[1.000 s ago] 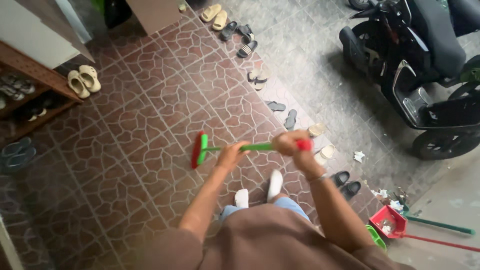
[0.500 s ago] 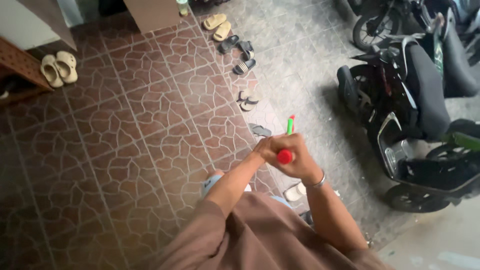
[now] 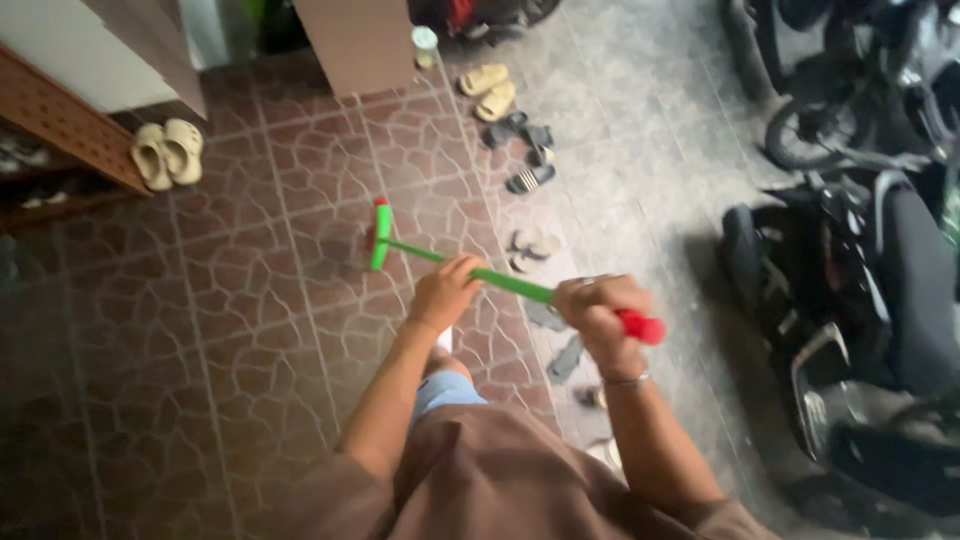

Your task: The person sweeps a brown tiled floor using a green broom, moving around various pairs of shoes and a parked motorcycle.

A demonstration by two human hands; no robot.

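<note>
1. The green broom (image 3: 470, 268) is running through both fists, its head resting on the brown tiled floor (image 3: 250, 330).
2. The left hand (image 3: 445, 292) is clenching mid-handle.
3. The right hand (image 3: 592, 315) is clenching beside the red end, both arms extending forward.

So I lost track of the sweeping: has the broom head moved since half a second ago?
Yes. The broom head is back down on the brown tiles, left of the sandal row.

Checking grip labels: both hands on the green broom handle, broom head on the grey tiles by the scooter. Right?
Not quite. Both hands, left and right, do grip the broom handle, but the head view shows the broom head over the brown tiles, not the grey ones by the scooter.
</note>
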